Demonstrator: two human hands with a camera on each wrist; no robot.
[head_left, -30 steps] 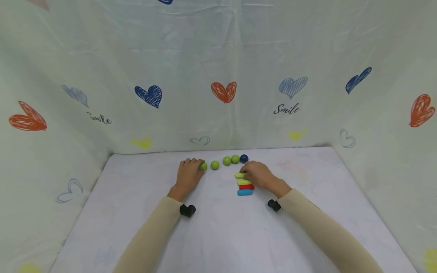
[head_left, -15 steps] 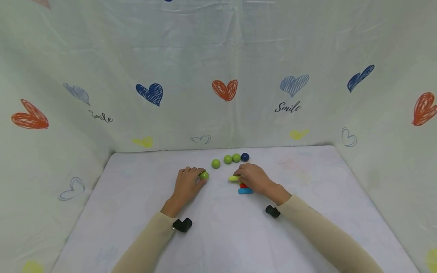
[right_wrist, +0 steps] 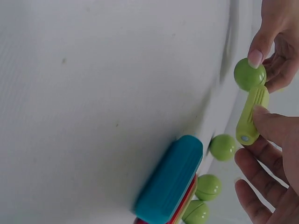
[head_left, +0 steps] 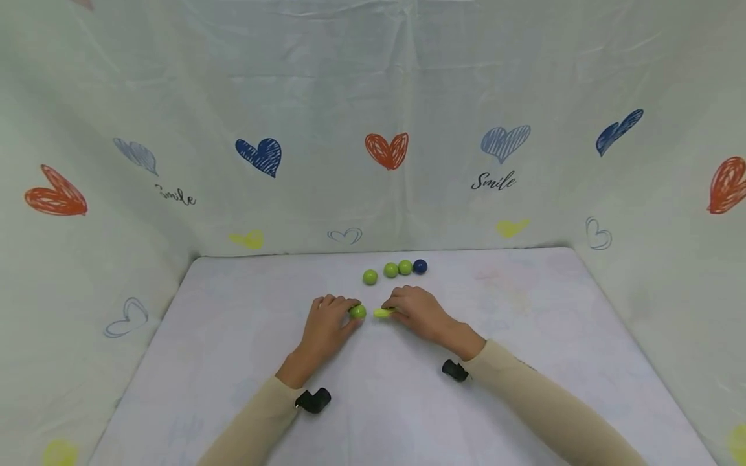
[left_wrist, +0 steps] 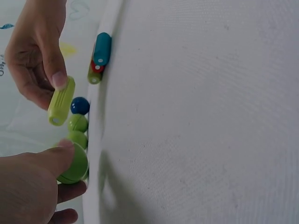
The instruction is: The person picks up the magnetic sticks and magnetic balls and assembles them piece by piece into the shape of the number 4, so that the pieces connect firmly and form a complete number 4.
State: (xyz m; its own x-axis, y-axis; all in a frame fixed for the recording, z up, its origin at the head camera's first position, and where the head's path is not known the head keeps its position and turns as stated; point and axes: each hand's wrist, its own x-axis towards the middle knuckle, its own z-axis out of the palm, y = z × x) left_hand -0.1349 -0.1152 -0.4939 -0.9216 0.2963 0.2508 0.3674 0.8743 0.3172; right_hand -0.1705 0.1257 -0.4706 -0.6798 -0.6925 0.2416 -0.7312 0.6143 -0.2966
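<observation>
**Green ball [head_left: 358,312] and yellow-green rod [head_left: 381,313] held face to face, not yet joined**

Nearest, on the bare-fronted table [head_left: 373,414], the fingers of the left hand [head_left: 325,329] pinch the green ball, and those of the right hand [head_left: 422,314] pinch the yellow-green rod between the two hands. The head view shows a narrow gap between ball and rod; the right wrist view overlaps them, so contact cannot be judged there. Beside the right fingers and apart from them lie a blue rod [left_wrist: 102,48], a red rod [left_wrist: 97,67] and a second yellow-green rod [left_wrist: 94,78], side by side; the right hand hides them from the head view. Beyond the left fingers, slightly to their right, sits a lone green ball [head_left: 370,277]; beyond the right fingers, two green balls [head_left: 391,270] and a dark blue ball [head_left: 420,266] form a close row.

Progress, as judged: an early stage, with two pieces in hand, no joined pair visible, and three rods and four balls unused.

Writing: none legible on any piece. Far beyond the fingers, the heart-printed backdrop [head_left: 326,97] reads "Smile" twice, the left one partly distorted; no brand or label is seen
</observation>
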